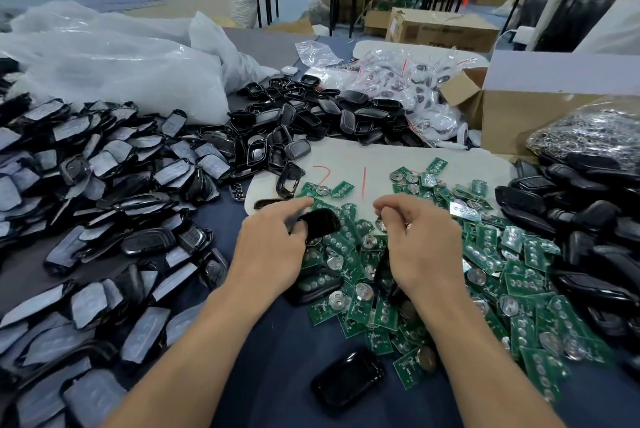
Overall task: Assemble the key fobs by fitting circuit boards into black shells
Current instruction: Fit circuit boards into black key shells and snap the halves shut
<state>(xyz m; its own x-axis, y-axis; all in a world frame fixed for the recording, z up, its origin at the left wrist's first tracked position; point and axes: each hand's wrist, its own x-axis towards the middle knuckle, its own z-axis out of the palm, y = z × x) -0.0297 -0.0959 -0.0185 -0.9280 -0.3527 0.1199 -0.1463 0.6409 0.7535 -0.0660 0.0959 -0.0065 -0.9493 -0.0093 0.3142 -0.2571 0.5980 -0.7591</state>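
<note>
So from the head cam: the left hand (273, 247) is curled round a black shell (320, 222), thumb on its near side and fingertips over its far edge, holding it just above the left edge of the heap of green circuit boards (491, 254). The right hand (420, 247) hangs over the same heap with fingers bent in toward the thumb (might be pinching something small, I honestly can't tell, the fingers hide it). The boards spread across the middle and right of the dark blue table (270, 358), partly lying on a white sheet (363, 154) with red marks on it. Between the forearms, a second shell (313, 289) lies at the heap's left edge with a board in it. A glossy shell (348, 379) lies alone nearer to me. On the left there's a big pile of film-covered black pieces (104, 178), and farther back in the middle a heap of empty frames (311, 116). More black pieces (581, 226) are stacked on the right. Behind those sit a cardboard box (512, 112) and a bag of shiny metal bits (588, 133). Clear plastic bags (121, 71) sit at the far left.
</note>
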